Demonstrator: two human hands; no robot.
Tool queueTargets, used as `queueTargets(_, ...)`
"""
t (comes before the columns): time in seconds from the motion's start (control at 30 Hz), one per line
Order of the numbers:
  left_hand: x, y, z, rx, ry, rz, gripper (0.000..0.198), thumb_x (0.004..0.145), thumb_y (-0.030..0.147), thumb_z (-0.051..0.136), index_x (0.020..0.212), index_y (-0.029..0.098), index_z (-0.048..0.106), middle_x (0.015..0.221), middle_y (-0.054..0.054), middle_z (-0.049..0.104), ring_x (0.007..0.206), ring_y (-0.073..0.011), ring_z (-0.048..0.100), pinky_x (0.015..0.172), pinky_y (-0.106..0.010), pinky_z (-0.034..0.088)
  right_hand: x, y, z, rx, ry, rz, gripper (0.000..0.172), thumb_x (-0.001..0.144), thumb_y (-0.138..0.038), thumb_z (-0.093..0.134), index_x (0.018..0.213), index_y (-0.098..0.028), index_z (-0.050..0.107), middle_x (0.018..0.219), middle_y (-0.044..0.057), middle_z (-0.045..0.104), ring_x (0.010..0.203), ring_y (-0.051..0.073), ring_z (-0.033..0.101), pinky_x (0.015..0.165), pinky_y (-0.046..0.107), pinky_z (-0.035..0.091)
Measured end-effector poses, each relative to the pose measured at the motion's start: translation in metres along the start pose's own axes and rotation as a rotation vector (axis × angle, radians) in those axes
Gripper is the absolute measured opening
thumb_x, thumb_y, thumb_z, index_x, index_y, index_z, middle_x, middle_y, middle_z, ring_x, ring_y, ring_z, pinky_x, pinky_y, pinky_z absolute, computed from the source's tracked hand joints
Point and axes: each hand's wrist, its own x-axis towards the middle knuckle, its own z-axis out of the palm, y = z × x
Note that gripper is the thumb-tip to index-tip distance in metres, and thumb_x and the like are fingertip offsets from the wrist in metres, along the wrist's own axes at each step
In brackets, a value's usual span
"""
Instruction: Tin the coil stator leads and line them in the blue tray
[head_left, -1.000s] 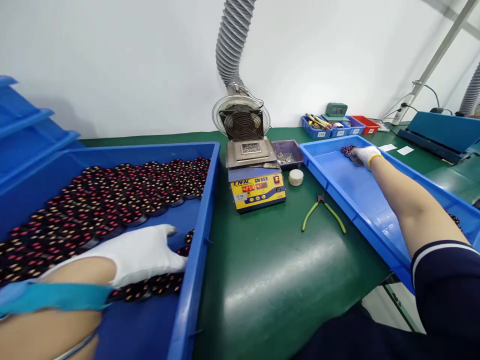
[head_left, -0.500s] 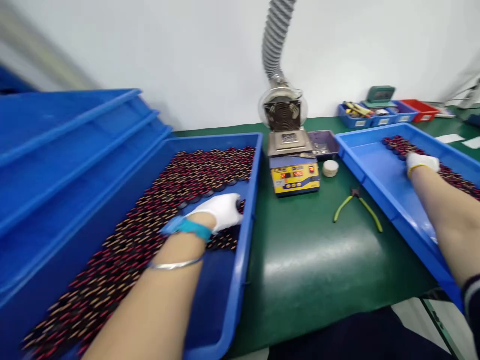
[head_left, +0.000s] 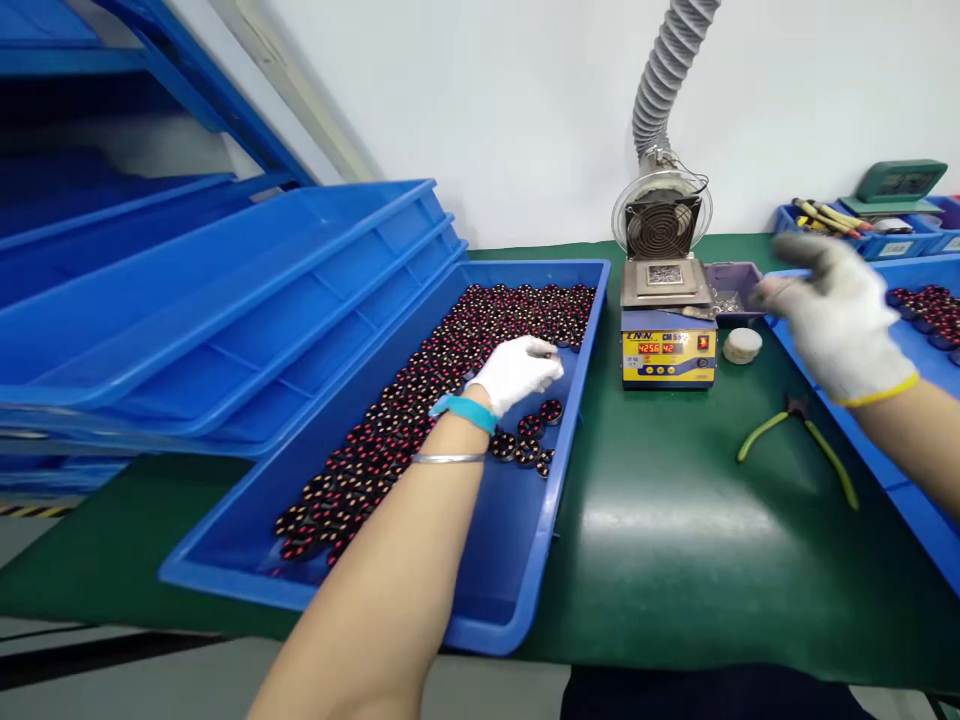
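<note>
My left hand (head_left: 519, 374), in a white glove with a teal wrist strap, is over the left blue tray (head_left: 592, 350). Its fingers are pinched together, and what they hold, if anything, is too small to name. Many round black parts (head_left: 390, 415) with red and tan marks lie in that tray. Several loose ones (head_left: 529, 428) sit just below the hand. My right hand (head_left: 840, 310), gloved with dark fingertips, is raised near the right blue tray (head_left: 825, 390). It is blurred, thumb and forefinger apart, with nothing visible between them.
A yellow-fronted heating unit (head_left: 667, 350) stands on the green table (head_left: 660, 560) under a grey hose (head_left: 671, 75). Beside it are a purple bin (head_left: 739, 285), a round white tin (head_left: 742, 345) and green-handled pliers (head_left: 799, 430). Stacked blue trays (head_left: 300, 300) rise at the left.
The view has swung left. My right hand has left the parts in the right tray and moved toward the heating unit. My left hand has lifted from the loose parts in its tray.
</note>
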Motion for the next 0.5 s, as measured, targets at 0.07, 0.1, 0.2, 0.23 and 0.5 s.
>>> queueTargets(0.07,-0.011,0.02,0.002,-0.162,-0.05,0.023,0.042,0.063,0.031,0.055,0.101,0.015,0.061,0.086,-0.008,0.067,0.065,-0.016,0.06,0.069,-0.034,0.052,-0.03,-0.031,0.019,0.106,-0.052,-0.111,0.05,0.082,-0.04,0.057,0.129,-0.026,0.049,0.121,0.01,0.06,0.102,0.026,0.064,0.087,0.044,0.056)
queueTargets(0.1,-0.018,0.031,0.007,-0.266,-0.102,0.039,0.044,0.064,0.031,0.054,0.104,0.015,0.061,0.09,-0.009,0.067,0.064,-0.0146,0.06,0.068,-0.033,0.052,-0.043,-0.042,0.027,0.105,-0.129,-0.171,0.049,0.079,-0.036,0.06,0.127,-0.026,0.052,0.121,0.008,0.061,0.101,0.025,0.065,0.087,0.043,0.055)
queueTargets(0.2,-0.042,0.06,0.035,-0.682,-0.319,0.001,0.046,0.059,0.024,0.06,0.103,0.014,0.063,0.093,-0.01,0.067,0.06,-0.0139,0.058,0.062,-0.031,0.05,-0.067,-0.058,0.039,0.056,-0.249,-0.284,0.057,0.075,-0.036,0.067,0.129,-0.025,0.051,0.131,0.008,0.054,0.112,0.026,0.059,0.092,0.042,0.053)
queueTargets(0.23,-0.049,0.066,0.045,-0.743,-0.366,-0.023,0.045,0.057,0.021,0.061,0.102,0.015,0.064,0.096,-0.009,0.067,0.06,-0.014,0.058,0.06,-0.03,0.05,-0.069,-0.059,0.039,0.033,-0.268,-0.287,0.059,0.074,-0.037,0.068,0.129,-0.026,0.051,0.133,0.008,0.053,0.113,0.027,0.058,0.092,0.042,0.053)
queueTargets(0.5,-0.064,0.068,0.076,-0.586,-0.416,-0.013,0.035,0.064,0.022,0.075,0.098,0.017,0.068,0.095,-0.005,0.068,0.081,-0.0173,0.064,0.079,-0.031,0.054,-0.059,-0.048,0.024,-0.078,-0.46,-0.366,0.036,0.077,-0.036,0.067,0.112,-0.026,0.064,0.115,0.004,0.063,0.1,0.023,0.064,0.084,0.035,0.052)
